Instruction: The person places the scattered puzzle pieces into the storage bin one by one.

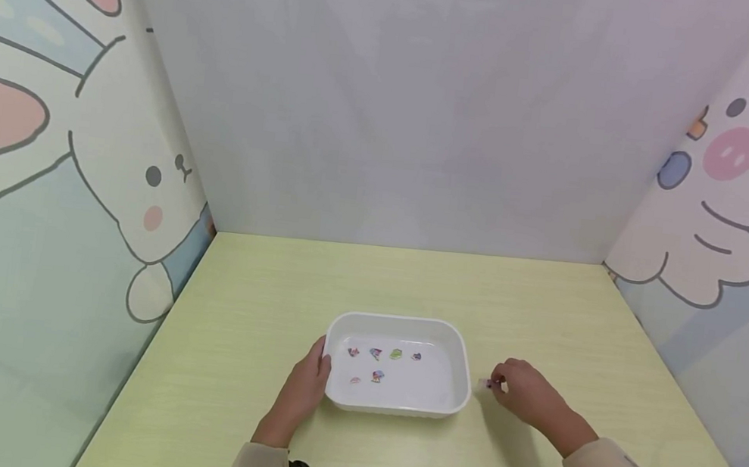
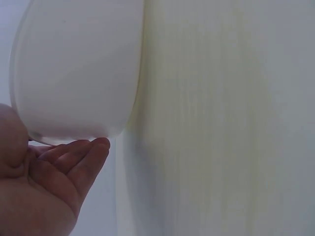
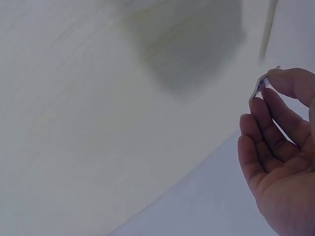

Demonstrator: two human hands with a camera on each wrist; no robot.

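Observation:
A white rectangular tray (image 1: pixel 429 391) with rounded corners sits on the table. Several small colourful sticker-like pieces lie flat inside, among them a green one (image 1: pixel 396 354) and a multicoloured one (image 1: pixel 378 376). My left hand (image 1: pixel 303 386) holds the tray's left side; in the left wrist view, its fingers (image 2: pixel 83 167) lie against the outer wall, the thumb near the rim. To the right of the tray, my right hand (image 1: pixel 529 394) pinches a small, thin, partly clear sticker-like piece (image 3: pixel 261 86) between thumb and fingertips. Fingers cover part of that piece.
The pale yellow-green table (image 1: pixel 259 290) runs back to a plain light grey wall (image 1: pixel 414 116). Side panels with a cartoon rabbit (image 1: pixel 121 161) and another cartoon animal (image 1: pixel 729 187) border it left and right.

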